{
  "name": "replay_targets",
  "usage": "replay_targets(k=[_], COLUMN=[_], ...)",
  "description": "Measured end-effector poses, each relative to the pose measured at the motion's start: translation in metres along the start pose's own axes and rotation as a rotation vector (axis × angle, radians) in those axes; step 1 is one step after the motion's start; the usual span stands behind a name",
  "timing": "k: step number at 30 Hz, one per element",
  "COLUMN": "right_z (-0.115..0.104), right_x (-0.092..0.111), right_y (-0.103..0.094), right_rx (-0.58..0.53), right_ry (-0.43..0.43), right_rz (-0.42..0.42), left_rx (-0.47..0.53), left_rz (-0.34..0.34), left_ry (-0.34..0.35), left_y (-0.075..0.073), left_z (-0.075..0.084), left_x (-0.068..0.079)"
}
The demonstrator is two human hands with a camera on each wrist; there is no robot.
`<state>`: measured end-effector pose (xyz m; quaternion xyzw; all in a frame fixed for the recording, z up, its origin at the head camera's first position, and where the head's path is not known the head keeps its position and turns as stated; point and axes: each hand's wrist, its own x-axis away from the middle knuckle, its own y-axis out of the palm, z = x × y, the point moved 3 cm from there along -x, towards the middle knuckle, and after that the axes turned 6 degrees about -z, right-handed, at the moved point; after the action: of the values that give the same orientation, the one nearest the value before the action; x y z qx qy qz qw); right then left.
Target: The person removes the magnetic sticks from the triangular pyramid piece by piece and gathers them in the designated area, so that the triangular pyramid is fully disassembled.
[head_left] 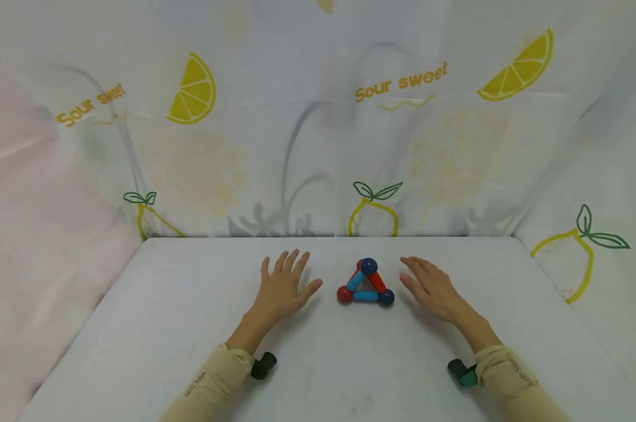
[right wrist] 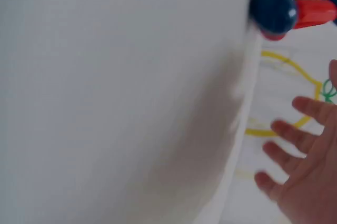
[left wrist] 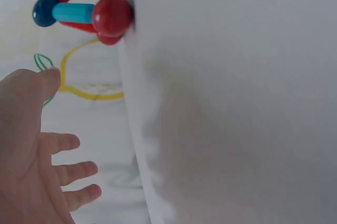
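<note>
A small pyramid-shaped model (head_left: 366,296) of balls and rods stands on the white table between the two hands. Red and dark blue balls mark its corners, joined by light blue and red rods; a dark blue ball (head_left: 368,266) tops it. To its left my left hand (head_left: 281,295) is spread with straight fingers, apart from the model. On the other side my right hand (head_left: 432,290) also has its fingers extended, fingertips pointing towards the model without touching it. The left wrist view shows a red ball (left wrist: 112,17) beyond the thumb; the right wrist view, a dark blue ball (right wrist: 273,10).
The white table (head_left: 191,328) ends at the back against a hanging cloth (head_left: 296,117) printed with lemons and lettering. Dark wrist devices (head_left: 264,366) sit at both sleeves. More cloth hangs along the left and right sides.
</note>
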<state>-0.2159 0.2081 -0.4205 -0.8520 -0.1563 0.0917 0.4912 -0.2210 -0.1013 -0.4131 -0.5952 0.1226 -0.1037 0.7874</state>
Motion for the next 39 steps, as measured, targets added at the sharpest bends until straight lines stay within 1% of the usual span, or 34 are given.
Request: replay_targets(k=[2, 4, 6, 8, 10, 12, 14, 15, 17, 19, 22, 24, 27, 29, 32, 34, 37, 39], right_z=[-0.008, -0.018, -0.029, -0.037, -0.042, -0.045, -0.047, -0.048, -0.050, -0.050, -0.044, -0.038, -0.026, -0.020, -0.011, -0.007, -0.002, -0.002], right_x=[-0.002, -0.005, -0.009, -0.013, -0.017, -0.020, -0.021, -0.022, -0.022, -0.022, -0.019, -0.016, -0.009, -0.004, 0.004, 0.009, 0.013, 0.014], right_y=[0.004, 0.009, 0.014, 0.018, 0.020, 0.022, 0.023, 0.024, 0.023, 0.021, 0.016, 0.012, 0.006, 0.002, -0.003, -0.003, 0.002, 0.006], right_rx=[-0.121, -0.189, -0.192, -0.160, -0.141, -0.147, -0.166, -0.175, -0.189, -0.192, -0.215, -0.229, -0.206, -0.154, -0.082, -0.060, -0.070, -0.080], right_ry=[-0.058, -0.127, -0.197, -0.257, -0.287, -0.282, -0.270, -0.266, -0.265, -0.248, -0.199, -0.167, -0.153, -0.152, -0.134, -0.111, -0.069, -0.055], right_rz=[-0.002, 0.009, 0.051, 0.121, 0.182, 0.213, 0.212, 0.206, 0.199, 0.205, 0.224, 0.240, 0.246, 0.240, 0.190, 0.128, 0.017, -0.025], left_rx=[0.081, 0.165, 0.228, 0.274, 0.296, 0.317, 0.341, 0.355, 0.390, 0.412, 0.454, 0.476, 0.491, 0.500, 0.510, 0.519, 0.521, 0.516], left_rz=[0.032, 0.055, 0.069, 0.072, 0.069, 0.086, 0.115, 0.126, 0.153, 0.172, 0.204, 0.223, 0.221, 0.188, 0.134, 0.105, 0.094, 0.101], left_ry=[0.058, 0.128, 0.207, 0.287, 0.354, 0.388, 0.395, 0.386, 0.370, 0.348, 0.294, 0.238, 0.168, 0.133, 0.108, 0.102, 0.111, 0.119], left_y=[-0.001, -0.001, 0.000, 0.002, 0.005, 0.006, 0.005, 0.004, 0.002, 0.001, 0.001, 0.002, 0.005, 0.009, 0.016, 0.022, 0.028, 0.032], left_z=[0.014, 0.031, 0.048, 0.064, 0.077, 0.085, 0.088, 0.089, 0.086, 0.081, 0.066, 0.052, 0.032, 0.020, 0.006, 0.000, -0.006, -0.009], left_x=[-0.005, -0.011, -0.017, -0.024, -0.029, -0.033, -0.035, -0.035, -0.035, -0.036, -0.037, -0.036, -0.028, -0.021, -0.010, -0.003, 0.005, 0.009])
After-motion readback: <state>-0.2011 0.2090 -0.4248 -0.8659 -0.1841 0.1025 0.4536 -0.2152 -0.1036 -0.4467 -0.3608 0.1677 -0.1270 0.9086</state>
